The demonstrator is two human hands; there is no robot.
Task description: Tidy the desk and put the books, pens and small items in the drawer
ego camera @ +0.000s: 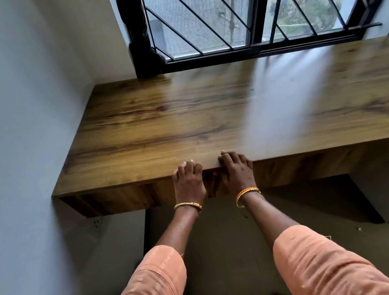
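A wooden desk (183, 113) runs along the window wall, its top bare of books, pens or small items. Below its front edge is the wooden drawer front (120, 198), closed flush with the desk face. My left hand (188, 181) and my right hand (236, 172) rest side by side against the drawer front at the desk's front edge. The fingers of both curl over the edge onto the top. Neither hand holds a loose object. Bangles circle both wrists, and orange sleeves cover my forearms.
A barred window (255, 4) with a dark frame stands behind the desk. A pale wall (8, 124) closes the left side, with a socket (97, 222) low under the desk. The floor (225, 256) lies beneath, and a grey panel (384, 192) sits under the desk's right part.
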